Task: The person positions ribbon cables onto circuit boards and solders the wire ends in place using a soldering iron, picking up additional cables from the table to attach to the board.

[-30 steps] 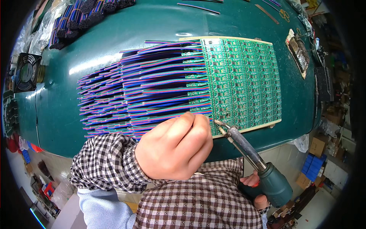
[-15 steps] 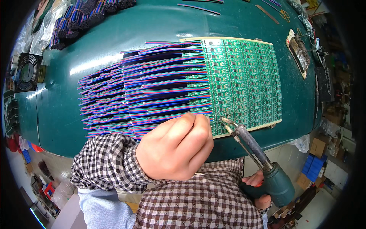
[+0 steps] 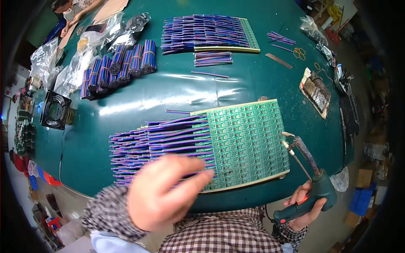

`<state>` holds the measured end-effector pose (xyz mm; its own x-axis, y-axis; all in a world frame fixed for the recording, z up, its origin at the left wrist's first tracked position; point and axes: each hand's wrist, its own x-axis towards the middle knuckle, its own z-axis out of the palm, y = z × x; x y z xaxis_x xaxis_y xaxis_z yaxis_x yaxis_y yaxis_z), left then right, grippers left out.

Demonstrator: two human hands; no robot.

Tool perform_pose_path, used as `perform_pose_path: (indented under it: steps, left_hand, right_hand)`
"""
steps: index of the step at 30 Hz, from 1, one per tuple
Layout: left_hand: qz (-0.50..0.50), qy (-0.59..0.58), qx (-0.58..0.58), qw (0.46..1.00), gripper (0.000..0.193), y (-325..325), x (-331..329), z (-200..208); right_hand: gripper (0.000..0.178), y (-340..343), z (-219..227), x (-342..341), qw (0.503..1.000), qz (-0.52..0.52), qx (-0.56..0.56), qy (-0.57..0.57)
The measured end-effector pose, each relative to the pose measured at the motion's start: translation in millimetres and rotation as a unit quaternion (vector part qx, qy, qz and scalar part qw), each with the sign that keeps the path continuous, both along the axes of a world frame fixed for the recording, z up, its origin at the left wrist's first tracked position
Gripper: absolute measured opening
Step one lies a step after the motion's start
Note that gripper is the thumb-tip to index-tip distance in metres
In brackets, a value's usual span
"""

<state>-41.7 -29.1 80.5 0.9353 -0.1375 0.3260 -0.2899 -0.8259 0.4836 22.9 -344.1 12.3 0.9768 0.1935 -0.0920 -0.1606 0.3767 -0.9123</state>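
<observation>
Centre frame, green circuit panel (image 3: pixel 247 143) with striped wires (image 3: pixel 158 143): probably thin, light, springy, best pressed flat or taken by bare edges; left hand (image 3: pixel 162 194), blurred, half-curled fingertips on wires; right hand (image 3: pixel 306 204), lower right, gripping soldering gun (image 3: pixel 310 179).

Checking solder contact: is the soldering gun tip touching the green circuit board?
Apart. The head view shows the soldering gun tip held just past the green circuit board right edge, with teal table visible between them.

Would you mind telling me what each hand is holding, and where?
The right hand grips a soldering gun by its handle. The blurred left hand touches the wires; grip unclear.
</observation>
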Motion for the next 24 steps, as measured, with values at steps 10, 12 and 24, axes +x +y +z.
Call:
perform_pose_path:
  steps: [10, 12, 24]
  left_hand:
    - [0.023, 0.020, 0.099, 0.995, 0.016, 87, 202, -86]
    - [0.045, 0.164, 0.020, 0.985, 0.008, 88, 213, -90]
    - [0.064, 0.135, -0.071, 0.986, 0.008, 78, 181, -78]
  right_hand:
    - [0.060, -3, -3, 12, 0.997, -0.072, 0.022, -0.001]
    - [0.061, -6, -5, 16, 0.994, -0.097, 0.039, 0.016]
    - [0.067, -12, -13, 16, 0.996, -0.075, 0.032, 0.040]
